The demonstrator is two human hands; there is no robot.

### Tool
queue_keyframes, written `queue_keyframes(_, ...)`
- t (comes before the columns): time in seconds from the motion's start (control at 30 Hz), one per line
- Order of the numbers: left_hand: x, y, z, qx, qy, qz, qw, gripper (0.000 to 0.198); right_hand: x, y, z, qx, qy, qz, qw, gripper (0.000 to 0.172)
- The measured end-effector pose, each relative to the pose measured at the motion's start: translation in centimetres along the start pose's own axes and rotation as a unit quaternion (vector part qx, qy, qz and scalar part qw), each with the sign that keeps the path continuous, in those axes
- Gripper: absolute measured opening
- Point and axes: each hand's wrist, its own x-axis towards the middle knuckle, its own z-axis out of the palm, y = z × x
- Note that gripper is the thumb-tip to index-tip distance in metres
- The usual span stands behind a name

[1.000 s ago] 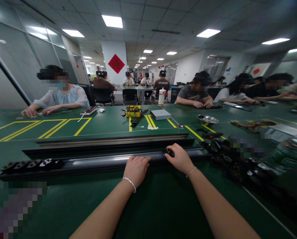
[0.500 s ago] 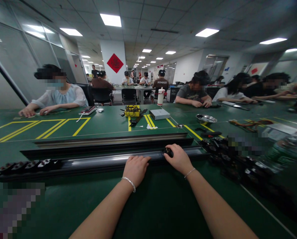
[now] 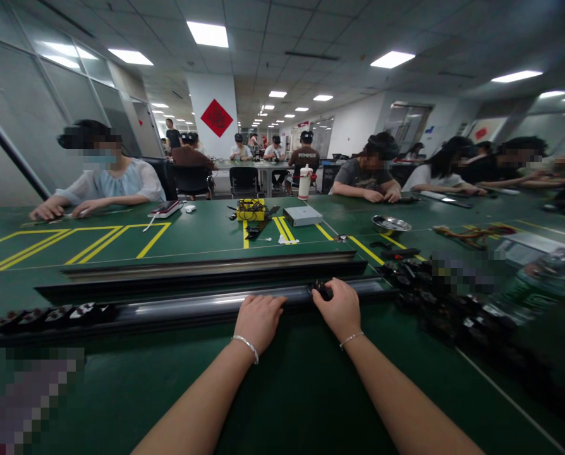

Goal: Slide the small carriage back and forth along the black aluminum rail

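A long black metal rail (image 3: 178, 308) with a shiny channel lies across the table before me. My left hand (image 3: 258, 322) rests on its near edge, fingers together and curled over it. Farther right along the same rail, my right hand (image 3: 340, 306) pinches a small black part (image 3: 319, 289) between thumb and fingers, down in the channel. The fingers cover much of this part, so its exact kind is hidden. Several similar black parts (image 3: 57, 315) sit in a row at the rail's left end.
Behind the rail lie more long black rails (image 3: 206, 268). A pile of black parts (image 3: 434, 297) spreads to the right, near a plastic bottle (image 3: 538, 284). Farther back are a metal bowl (image 3: 390, 224), a grey box (image 3: 303, 216) and a yellow item with cables (image 3: 251, 209). Co-workers sit opposite.
My right hand has tilted and shifted slightly down and left, still holding the small black part at the rail. My left hand has stayed in place on the rail.
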Motion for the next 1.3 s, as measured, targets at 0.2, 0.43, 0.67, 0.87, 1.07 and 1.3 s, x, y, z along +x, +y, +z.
queue_keyframes(0.2, -0.03, -0.05, 0.03, -0.003, -0.001, 0.003, 1.0, 0.026, 0.05, -0.43, -0.42, -0.002, -0.007, 0.015, 1.0, 0.016)
queue_keyframes(0.43, 0.01, -0.09, 0.07, 0.005, -0.004, 0.0, 1.0, 0.026, 0.07, -0.36, -0.47, 0.0, -0.005, 0.007, 1.0, 0.017)
queue_keyframes(0.67, -0.02, -0.11, 0.04, 0.006, -0.004, 0.003, 1.0, 0.026, 0.11, -0.26, -0.24, -0.004, -0.006, 0.008, 1.0, 0.017)
queue_keyframes(0.87, -0.04, -0.09, 0.14, 0.005, -0.002, 0.002, 1.0, 0.026, 0.16, -0.08, -0.08, 0.011, -0.006, 0.005, 1.0, 0.017)
queue_keyframes(1.07, 0.0, -0.05, 0.05, 0.004, -0.005, -0.002, 1.0, 0.026, 0.18, -0.01, -0.02, 0.023, -0.003, 0.004, 1.0, 0.018)
queue_keyframes(1.3, -0.04, 0.02, -0.13, 0.003, -0.009, -0.004, 1.0, 0.027, 0.28, -0.18, -0.22, 0.017, -0.017, 0.008, 1.0, 0.019)
